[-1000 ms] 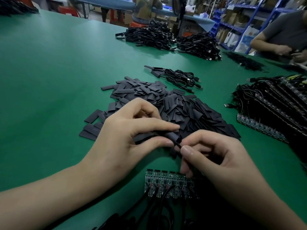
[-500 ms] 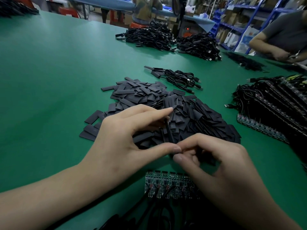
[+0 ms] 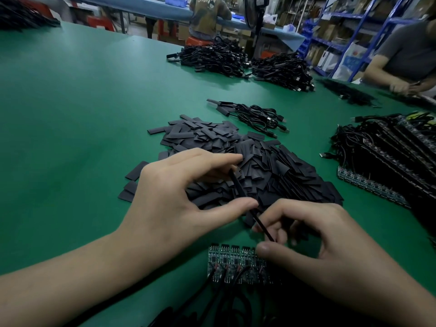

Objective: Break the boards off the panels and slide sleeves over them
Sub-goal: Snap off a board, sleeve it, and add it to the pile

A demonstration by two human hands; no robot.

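a heap of flat black sleeves (image 3: 271,166) lay spread out, a few strays off its left edge. one sleeve (image 3: 237,185) stood tilted and edge-on over the heap, pinched in the left hand (image 3: 179,201). its thin black cable (image 3: 262,226) ran down into the right hand (image 3: 318,244). a green panel (image 3: 236,263) of unbroken boards (image 3: 213,260) lay flat nearest, with wires attached. more panels (image 3: 368,185) sat stacked at right.

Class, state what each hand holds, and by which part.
The left hand grips a flat black sleeve by its two ends, between fingers and thumb. The right hand pinches the thin black cable running out of it.
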